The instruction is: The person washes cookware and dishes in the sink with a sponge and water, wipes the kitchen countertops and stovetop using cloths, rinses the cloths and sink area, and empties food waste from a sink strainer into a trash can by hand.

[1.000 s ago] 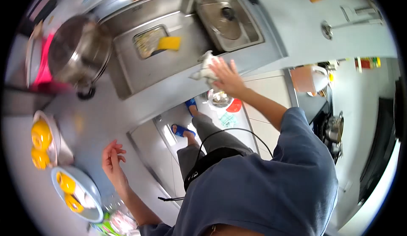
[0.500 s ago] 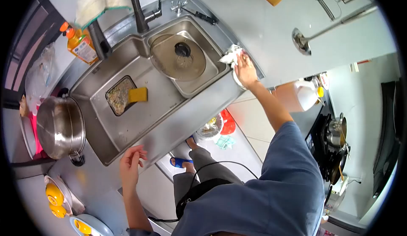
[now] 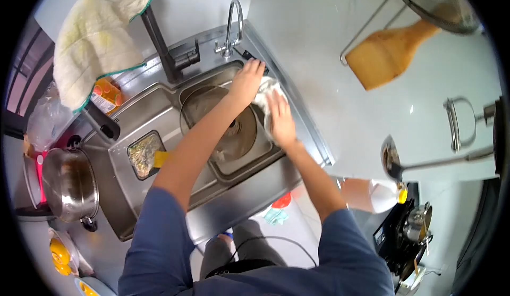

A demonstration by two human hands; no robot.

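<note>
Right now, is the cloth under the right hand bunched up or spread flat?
Bunched up: the white cloth shows uneven folds beside the right hand, which covers part of it.

You're in a kitchen: steel sink (image 3: 114, 189) with black faucet (image 3: 169, 62) ahead, stockpot (image 3: 70, 184) to its left, ladle (image 3: 392, 158) and wooden spatula (image 3: 383, 57) hanging right, stove (image 3: 401, 237) near right.

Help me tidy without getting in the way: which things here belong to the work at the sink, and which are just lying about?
In the job:
white cloth under the right hand
sink rim beneath it
possibly the black item by the left hand; contact unclear

Just lying about, it seems:
yellow sponge
clear lid
steel pot
wooden spatula
ladle
</note>
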